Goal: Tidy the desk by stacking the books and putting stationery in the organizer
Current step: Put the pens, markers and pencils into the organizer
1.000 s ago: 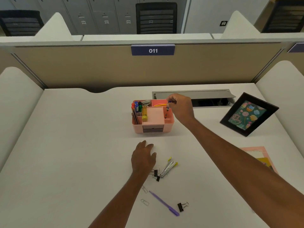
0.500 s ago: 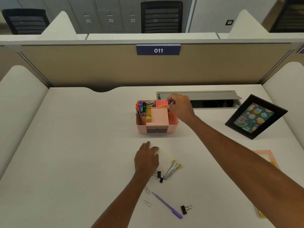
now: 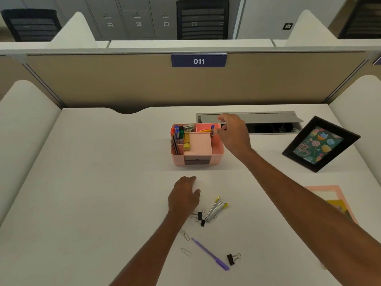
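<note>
Stationery on the desk (image 3: 103,193) looks light and stiff; we'd pinch the purple pen (image 3: 210,253) mid-barrel. Our left hand (image 3: 183,196) rests, fingers loose and holding nothing; whether our right hand (image 3: 234,136) grips anything at the organizer (image 3: 198,159), we cannot tell.

Pink organizer (image 3: 218,159) upright mid-desk, markers (image 3: 179,134) standing at its left, blue-capped pen (image 3: 212,130) at right rear | purple pen (image 3: 210,253), binder clips (image 3: 201,218), paper clips (image 3: 186,252) loose nearer | pink book (image 3: 329,195) flat, right edge.
</note>
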The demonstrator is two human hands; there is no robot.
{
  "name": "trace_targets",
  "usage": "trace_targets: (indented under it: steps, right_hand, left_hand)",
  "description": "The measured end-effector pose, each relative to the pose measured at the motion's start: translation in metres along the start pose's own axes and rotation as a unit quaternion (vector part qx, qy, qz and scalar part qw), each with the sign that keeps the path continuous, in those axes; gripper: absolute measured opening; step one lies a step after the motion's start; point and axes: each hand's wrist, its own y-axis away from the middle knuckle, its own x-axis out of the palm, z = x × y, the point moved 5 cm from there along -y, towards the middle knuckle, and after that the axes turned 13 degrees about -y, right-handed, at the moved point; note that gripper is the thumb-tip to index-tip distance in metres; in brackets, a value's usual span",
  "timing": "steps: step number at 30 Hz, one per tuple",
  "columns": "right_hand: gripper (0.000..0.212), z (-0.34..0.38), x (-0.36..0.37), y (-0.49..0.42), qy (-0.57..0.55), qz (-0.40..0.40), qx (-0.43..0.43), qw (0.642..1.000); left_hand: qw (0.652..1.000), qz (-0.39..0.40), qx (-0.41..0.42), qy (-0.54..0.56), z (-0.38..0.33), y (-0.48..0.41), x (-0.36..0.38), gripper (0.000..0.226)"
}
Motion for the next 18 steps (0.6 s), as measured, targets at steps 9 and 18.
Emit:
trace_targets:
  steps: [9,18]
  right_hand:
    - [0.029,-0.001,-0.025,0.095,-0.086,0.008,0.035,0.996]
    - [0.023,-0.030,-0.041,0.204,-0.189,0.048,0.151,0.969]
  left_hand:
    - [0.996,0.023,0.088,0.024,-0.023,0.074,0.005,0.029]
    - [0.955,0.099,0.262,-0.095,-0.044,0.140,0.046,0.045]
